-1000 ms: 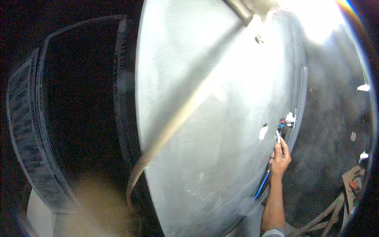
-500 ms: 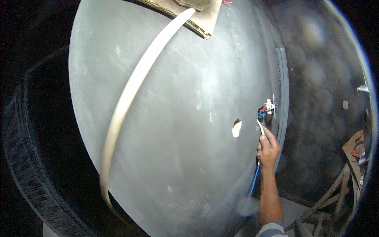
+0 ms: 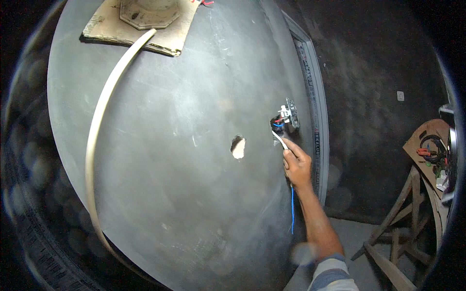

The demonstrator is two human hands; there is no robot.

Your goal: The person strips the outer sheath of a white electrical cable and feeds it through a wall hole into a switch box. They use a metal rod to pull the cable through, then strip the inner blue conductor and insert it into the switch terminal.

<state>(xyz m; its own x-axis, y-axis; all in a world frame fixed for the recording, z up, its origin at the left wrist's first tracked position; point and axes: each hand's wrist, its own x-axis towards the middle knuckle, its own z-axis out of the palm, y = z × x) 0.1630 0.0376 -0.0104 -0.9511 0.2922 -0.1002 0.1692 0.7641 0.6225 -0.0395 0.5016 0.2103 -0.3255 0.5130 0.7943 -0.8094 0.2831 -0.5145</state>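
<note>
My right hand (image 3: 297,165) reaches up along the grey wall with its fingers closed round a white cable (image 3: 280,139). The cable's upper end meets a dark opening in the wall, the wall box (image 3: 275,125), where red and blue wires show. Beside the opening, a socket or switch unit on a metal frame (image 3: 287,114) hangs out from the wall by its wires. Below my hand a thin blue wire (image 3: 292,208) dangles; its upper part is hidden by the hand. My left hand is out of view.
A ragged hole (image 3: 238,147) pierces the wall left of my hand. A pale hose (image 3: 99,131) curves from a board with an octagonal base (image 3: 150,17). Beyond a door frame (image 3: 313,97), a trestle (image 3: 410,208) supports a board with tools (image 3: 424,140).
The view has swung to the right, so the wall and my hand appear further left. My right hand keeps its hold on the white cable near the opening.
</note>
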